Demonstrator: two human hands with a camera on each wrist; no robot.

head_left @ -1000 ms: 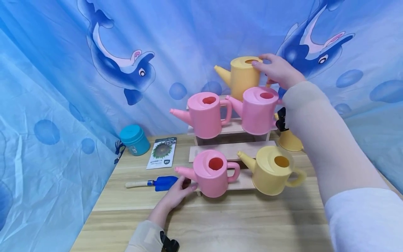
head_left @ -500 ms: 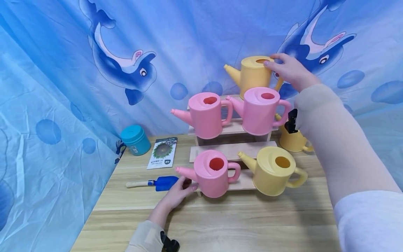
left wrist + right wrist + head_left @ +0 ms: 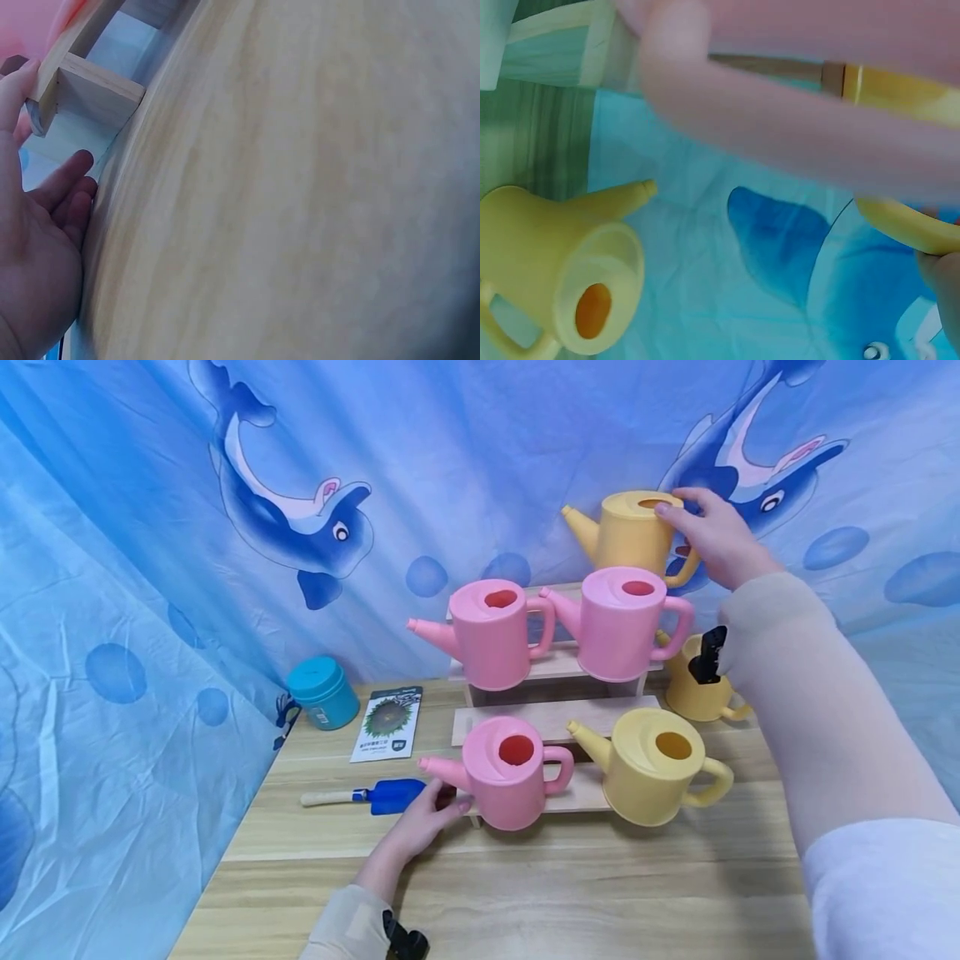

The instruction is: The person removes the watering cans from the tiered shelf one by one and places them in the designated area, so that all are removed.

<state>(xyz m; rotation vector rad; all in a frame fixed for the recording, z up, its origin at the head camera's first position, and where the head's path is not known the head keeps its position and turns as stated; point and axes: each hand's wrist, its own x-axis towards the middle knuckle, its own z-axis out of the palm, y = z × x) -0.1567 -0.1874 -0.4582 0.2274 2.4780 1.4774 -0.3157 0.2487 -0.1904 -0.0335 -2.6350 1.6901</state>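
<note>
My right hand (image 3: 722,539) grips the upper right side of a yellow watering can (image 3: 633,535), by its rim and handle, at the top tier of a wooden stepped stand (image 3: 551,720). Its base is hidden behind a pink watering can (image 3: 618,627). Another pink watering can (image 3: 491,639) sits beside that one on the same tier. My left hand (image 3: 422,822) holds the left end of the lowest shelf (image 3: 67,56) between thumb and finger, its other fingers loosely bent. On this shelf stand a pink watering can (image 3: 502,785) and a pale yellow watering can (image 3: 645,777).
Behind the stand's right side, another yellow watering can (image 3: 693,689) is on the table (image 3: 525,893), partly covered by my wrist camera. To the left lie a blue trowel (image 3: 393,796), a seed packet (image 3: 386,724) and a teal tub (image 3: 322,693). A dolphin-printed curtain (image 3: 450,460) hangs behind.
My right hand has moved the top yellow watering can to the right along the top tier, exposing the handle of the pink can below. My left hand has stayed in place.
</note>
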